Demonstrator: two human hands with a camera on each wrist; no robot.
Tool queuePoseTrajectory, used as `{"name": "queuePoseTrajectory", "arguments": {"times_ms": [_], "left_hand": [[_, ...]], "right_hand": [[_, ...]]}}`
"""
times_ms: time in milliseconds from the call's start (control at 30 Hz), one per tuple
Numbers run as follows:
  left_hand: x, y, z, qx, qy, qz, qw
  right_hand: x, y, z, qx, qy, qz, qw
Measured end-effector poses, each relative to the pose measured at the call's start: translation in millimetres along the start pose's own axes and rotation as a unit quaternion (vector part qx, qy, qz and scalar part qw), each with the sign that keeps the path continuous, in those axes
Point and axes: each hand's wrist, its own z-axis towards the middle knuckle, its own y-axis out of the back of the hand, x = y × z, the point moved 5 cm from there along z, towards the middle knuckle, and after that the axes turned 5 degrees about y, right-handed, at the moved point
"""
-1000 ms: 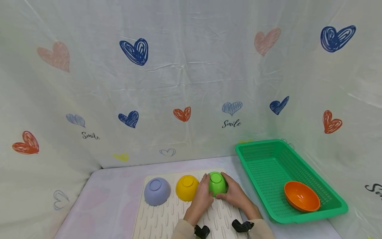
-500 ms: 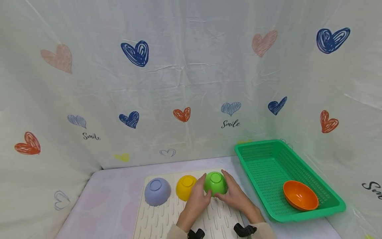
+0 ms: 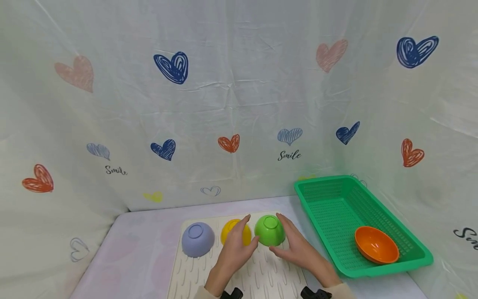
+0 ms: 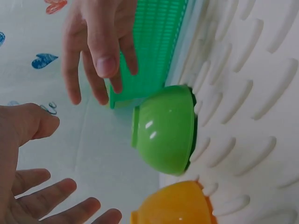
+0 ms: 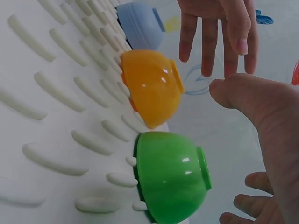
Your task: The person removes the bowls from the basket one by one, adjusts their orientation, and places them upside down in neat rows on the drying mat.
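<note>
A green bowl [image 3: 269, 232] stands upside down at the back right of a cream ridged mat [image 3: 209, 278]. To its left sit an upturned yellow bowl [image 3: 244, 236] and an upturned pale blue bowl [image 3: 198, 243]. My left hand [image 3: 233, 247] hovers with spread fingers in front of the yellow bowl, partly hiding it in the head view. On the green bowl's right side is my right hand [image 3: 296, 247], fingers extended and thumb apart. Both wrist views show a gap between the hands and the green bowl [image 4: 166, 130], and neither hand holds anything.
A green mesh basket [image 3: 325, 222] stands on the right of the table [image 3: 138, 249]. An orange bowl [image 3: 376, 245] lies in its near end, opening upward. Behind the table hangs a pale curtain [image 3: 194, 112] printed with hearts.
Both hands have let go of the green bowl, which now rests on the mat slightly left of where it was held. The left hand has moved left, away from it.
</note>
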Motion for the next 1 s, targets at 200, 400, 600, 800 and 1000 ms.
{"name": "queuePoseTrajectory", "arguments": {"times_ms": [200, 400, 600, 800, 1000], "left_hand": [[2.0, 16.5, -8.2, 0.000, 0.012, 0.011, 0.9999], [5.6, 27.8, -17.7, 0.013, 0.000, 0.037, 0.9992], [11.2, 42.2, -27.0, 0.007, -0.008, 0.033, 0.9994], [16.9, 57.5, -34.9, -0.017, -0.009, 0.022, 0.9996], [26.4, 68.7, -42.5, -0.034, 0.003, 0.029, 0.9990]], "right_hand": [[11, 14, -3.3, 0.017, 0.016, -0.008, 0.9997], [15, 35, -4.1, 0.016, 0.030, -0.027, 0.9991], [16, 57, 0.2, 0.018, 0.041, -0.022, 0.9988], [16, 78, 4.4, 0.018, 0.047, -0.035, 0.9981], [7, 93, 3.1, 0.012, 0.030, -0.020, 0.9993]]}}
